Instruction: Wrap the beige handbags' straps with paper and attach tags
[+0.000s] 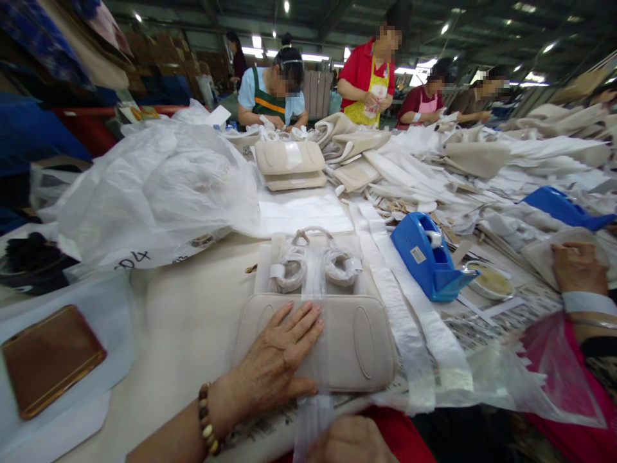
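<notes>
A beige handbag [344, 341] lies flat on the table in front of me, its wrapped strap coils [290, 273] resting above its top edge. My left hand [282, 354] presses on the bag with its fingers spread, beside a translucent strip [315, 347] that runs down the bag's middle, over the bag's lower edge. At the bottom edge of the view my right hand [357, 440] is closed around the strip's lower end, its fingers partly cut off by the frame.
A blue tape dispenser [429, 257] and white strips [414, 308] lie right of the bag. A large plastic bag [159, 186] and a brown phone [53, 360] are left. Another person's hand [581, 267] is at right. Bag pieces [289, 157] and people are beyond.
</notes>
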Action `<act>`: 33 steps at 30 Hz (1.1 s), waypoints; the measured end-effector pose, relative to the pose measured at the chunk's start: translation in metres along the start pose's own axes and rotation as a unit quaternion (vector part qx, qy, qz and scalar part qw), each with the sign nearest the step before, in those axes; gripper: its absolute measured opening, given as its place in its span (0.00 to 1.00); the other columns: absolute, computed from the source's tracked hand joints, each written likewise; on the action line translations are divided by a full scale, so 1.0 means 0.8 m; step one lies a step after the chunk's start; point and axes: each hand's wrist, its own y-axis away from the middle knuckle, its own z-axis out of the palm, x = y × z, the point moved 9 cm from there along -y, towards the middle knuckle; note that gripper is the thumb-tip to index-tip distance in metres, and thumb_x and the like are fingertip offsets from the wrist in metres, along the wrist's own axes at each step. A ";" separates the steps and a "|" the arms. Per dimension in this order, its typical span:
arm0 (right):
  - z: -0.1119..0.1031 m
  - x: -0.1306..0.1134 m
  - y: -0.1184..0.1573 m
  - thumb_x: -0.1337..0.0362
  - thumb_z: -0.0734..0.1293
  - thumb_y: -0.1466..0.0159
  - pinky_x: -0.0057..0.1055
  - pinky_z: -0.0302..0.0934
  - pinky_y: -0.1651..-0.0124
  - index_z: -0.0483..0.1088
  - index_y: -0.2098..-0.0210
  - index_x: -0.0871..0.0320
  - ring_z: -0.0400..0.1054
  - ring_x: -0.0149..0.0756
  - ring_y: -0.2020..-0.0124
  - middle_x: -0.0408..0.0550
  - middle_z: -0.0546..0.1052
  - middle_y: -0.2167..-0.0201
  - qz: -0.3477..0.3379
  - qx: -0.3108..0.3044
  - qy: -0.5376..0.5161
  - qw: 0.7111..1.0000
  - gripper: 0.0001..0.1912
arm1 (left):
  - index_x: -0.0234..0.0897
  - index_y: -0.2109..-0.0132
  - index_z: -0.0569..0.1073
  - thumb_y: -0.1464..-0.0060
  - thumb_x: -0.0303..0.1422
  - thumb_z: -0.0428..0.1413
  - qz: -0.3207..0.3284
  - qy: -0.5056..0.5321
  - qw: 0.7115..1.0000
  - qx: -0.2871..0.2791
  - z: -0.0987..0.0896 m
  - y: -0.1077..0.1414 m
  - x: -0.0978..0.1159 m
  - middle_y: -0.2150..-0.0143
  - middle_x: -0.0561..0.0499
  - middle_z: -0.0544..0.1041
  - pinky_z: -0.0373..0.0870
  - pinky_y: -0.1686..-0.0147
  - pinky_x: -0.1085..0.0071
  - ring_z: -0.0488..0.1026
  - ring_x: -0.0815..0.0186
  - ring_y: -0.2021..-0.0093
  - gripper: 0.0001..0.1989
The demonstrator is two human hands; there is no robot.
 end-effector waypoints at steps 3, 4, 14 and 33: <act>-0.054 -0.029 -0.056 0.61 0.50 0.29 0.27 0.64 0.66 0.70 0.62 0.59 0.72 0.32 0.70 0.48 0.78 0.71 -0.051 0.017 -0.017 0.998 0.19 | 0.28 0.38 0.57 0.54 0.45 0.62 0.011 -0.015 1.000 0.017 0.001 0.002 0.001 0.35 0.35 0.57 0.54 0.40 0.49 0.52 0.49 0.35 0.42; -0.073 -0.034 -0.075 0.62 0.50 0.29 0.27 0.64 0.66 0.70 0.63 0.60 0.71 0.32 0.71 0.49 0.77 0.72 -0.054 0.029 -0.015 0.998 0.19 | 0.28 0.38 0.57 0.52 0.42 0.60 0.013 -0.022 0.999 0.025 0.001 0.003 0.002 0.36 0.35 0.57 0.54 0.40 0.50 0.52 0.50 0.35 0.39; -0.133 0.077 -0.141 0.54 0.61 0.34 0.24 0.58 0.73 0.70 0.77 0.60 0.65 0.29 0.77 0.44 0.71 0.80 0.094 0.129 0.093 0.983 0.21 | 0.38 0.64 0.73 0.46 0.34 0.54 0.008 0.008 0.996 0.092 -0.005 0.008 0.006 0.54 0.49 0.75 0.40 0.34 0.57 0.64 0.61 0.45 0.06; -0.116 0.132 -0.119 0.61 0.61 0.33 0.26 0.54 0.71 0.66 0.78 0.58 0.63 0.31 0.75 0.42 0.68 0.79 0.186 0.140 0.175 0.957 0.17 | 0.31 0.63 0.74 0.45 0.24 0.48 0.072 -0.024 0.979 0.191 0.001 0.043 0.033 0.54 0.45 0.77 0.58 0.40 0.63 0.68 0.60 0.45 0.09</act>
